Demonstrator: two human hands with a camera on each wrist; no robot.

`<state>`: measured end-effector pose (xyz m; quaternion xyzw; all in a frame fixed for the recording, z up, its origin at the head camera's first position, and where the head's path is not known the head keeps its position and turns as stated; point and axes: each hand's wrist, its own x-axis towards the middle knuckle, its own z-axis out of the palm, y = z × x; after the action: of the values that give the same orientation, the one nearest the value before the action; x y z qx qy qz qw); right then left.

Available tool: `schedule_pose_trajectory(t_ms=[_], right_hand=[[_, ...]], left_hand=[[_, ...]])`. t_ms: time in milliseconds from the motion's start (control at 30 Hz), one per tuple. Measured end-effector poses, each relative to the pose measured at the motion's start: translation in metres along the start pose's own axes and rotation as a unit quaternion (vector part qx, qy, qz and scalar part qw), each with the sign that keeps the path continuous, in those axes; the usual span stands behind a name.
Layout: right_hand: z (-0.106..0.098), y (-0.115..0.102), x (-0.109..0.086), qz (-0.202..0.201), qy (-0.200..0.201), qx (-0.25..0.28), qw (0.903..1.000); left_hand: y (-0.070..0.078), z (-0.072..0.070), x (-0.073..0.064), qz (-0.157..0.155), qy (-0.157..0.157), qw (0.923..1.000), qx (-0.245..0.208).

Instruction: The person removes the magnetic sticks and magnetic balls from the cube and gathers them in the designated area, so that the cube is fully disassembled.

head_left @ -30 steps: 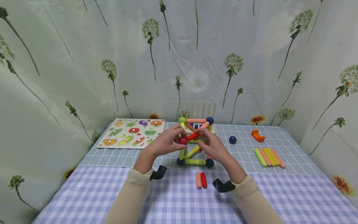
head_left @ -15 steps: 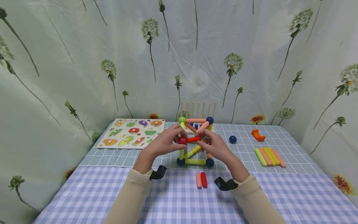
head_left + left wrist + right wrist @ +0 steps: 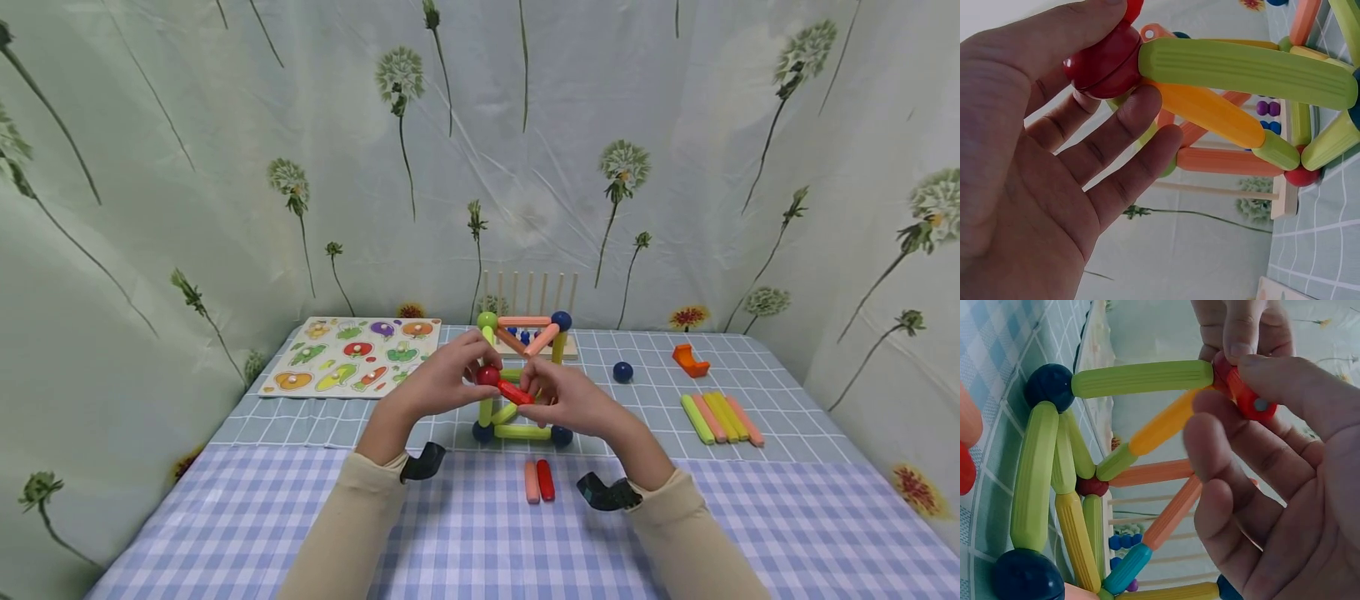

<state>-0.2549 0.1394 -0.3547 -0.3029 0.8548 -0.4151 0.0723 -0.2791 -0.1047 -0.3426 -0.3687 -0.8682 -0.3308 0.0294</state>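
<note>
My left hand [image 3: 447, 379] grips a red ball [image 3: 1107, 62] between thumb and fingers. The ball sits at the top end of an upright green stick [image 3: 1247, 72], the front left post of a frame built from coloured sticks and balls. My right hand [image 3: 576, 400] pinches a short red stick [image 3: 516, 394], whose left end is against the red ball. In the right wrist view a grey metal dot shows on the stick's free end. Dark blue balls [image 3: 1050, 387] join the frame's front base corners, and an orange stick [image 3: 1210, 115] runs from beside the red ball down into the frame.
A pink stick [image 3: 532, 482] and another red stick [image 3: 545, 480] lie on the checked cloth in front. At the right are a row of several sticks [image 3: 722, 418], a blue ball [image 3: 622, 372] and an orange piece [image 3: 690, 362]. A vegetable puzzle board [image 3: 285, 360] lies back left, and a pegged wooden counting rack [image 3: 572, 348] stands behind the frame.
My right hand has moved down and slightly outward, swinging the red stick's free end from above the ball to below it. My left hand stays on the red ball.
</note>
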Motion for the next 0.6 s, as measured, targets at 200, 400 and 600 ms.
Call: schedule_pose_trajectory(t_ms=[200, 400, 600], right_hand=[[0.004, -0.004, -0.002, 0.025, -0.016, 0.0, 0.9996], [0.008, -0.007, -0.001, 0.045, -0.017, -0.016, 0.9987], [0.009, -0.013, -0.002, 0.051, -0.031, -0.021, 0.998]], left_hand=[[0.0, 0.0, -0.001, 0.002, -0.003, 1.0, -0.006], [-0.001, -0.001, -0.001, 0.007, -0.002, 1.0, -0.005], [-0.001, -0.001, 0.0, 0.016, 0.001, 0.9999, -0.003]])
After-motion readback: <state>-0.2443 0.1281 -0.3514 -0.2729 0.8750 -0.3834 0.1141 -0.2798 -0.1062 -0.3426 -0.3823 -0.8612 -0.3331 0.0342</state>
